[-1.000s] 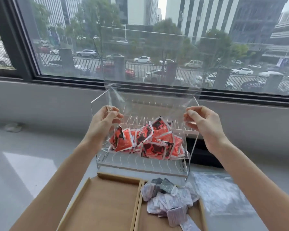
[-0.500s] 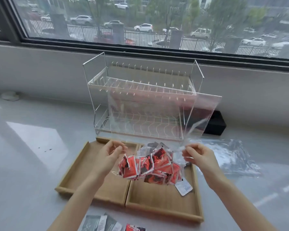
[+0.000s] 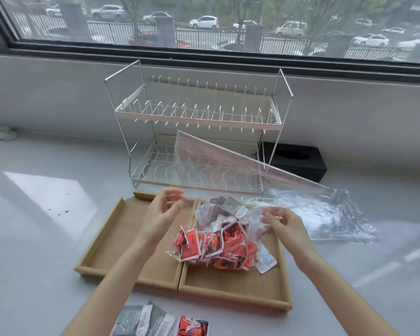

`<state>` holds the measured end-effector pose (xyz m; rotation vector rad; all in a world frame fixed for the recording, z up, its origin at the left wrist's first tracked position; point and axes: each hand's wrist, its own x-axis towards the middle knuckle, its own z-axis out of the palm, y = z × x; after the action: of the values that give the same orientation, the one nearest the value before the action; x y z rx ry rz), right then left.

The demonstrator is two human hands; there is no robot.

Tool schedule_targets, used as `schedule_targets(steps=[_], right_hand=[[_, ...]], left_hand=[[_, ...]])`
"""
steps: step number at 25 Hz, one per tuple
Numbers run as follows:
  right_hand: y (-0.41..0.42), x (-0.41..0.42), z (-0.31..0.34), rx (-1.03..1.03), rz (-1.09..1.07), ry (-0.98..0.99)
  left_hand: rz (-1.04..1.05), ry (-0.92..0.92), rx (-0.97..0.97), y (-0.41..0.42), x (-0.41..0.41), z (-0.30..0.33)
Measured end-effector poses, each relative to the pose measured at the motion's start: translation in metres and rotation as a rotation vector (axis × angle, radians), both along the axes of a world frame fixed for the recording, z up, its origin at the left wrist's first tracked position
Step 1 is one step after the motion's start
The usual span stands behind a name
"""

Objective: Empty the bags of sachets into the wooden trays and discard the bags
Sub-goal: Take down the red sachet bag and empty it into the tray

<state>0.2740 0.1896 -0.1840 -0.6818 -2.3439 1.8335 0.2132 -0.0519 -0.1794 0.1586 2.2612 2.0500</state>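
The clear bag of red sachets lay over the right wooden tray, mouth uppermost. The right hand pinched the film, apparently to steady it for tipping. The left hand hovered loosely curled, grasping nothing. The left wooden tray awaited filling.

- I see matt wooden trays.
- A clear glossy plastic bag holds shiny red sachets.
- White-coated wire rack on a smooth grey counter.
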Motion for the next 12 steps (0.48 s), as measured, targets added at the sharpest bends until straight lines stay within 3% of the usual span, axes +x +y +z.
schedule_targets(steps=[4,7,12], right_hand=[[0.006,-0.004,0.015,-0.034,0.013,0.081],[0.015,-0.007,0.031,-0.088,-0.027,0.179],[0.029,-0.023,0.08,0.022,-0.14,0.39]], left_hand=[[-0.074,0.105,0.037,0.012,-0.009,0.028],[0.016,0.165,0.141,0.021,-0.017,0.046],[0.095,0.248,0.197,0.027,-0.024,0.068]])
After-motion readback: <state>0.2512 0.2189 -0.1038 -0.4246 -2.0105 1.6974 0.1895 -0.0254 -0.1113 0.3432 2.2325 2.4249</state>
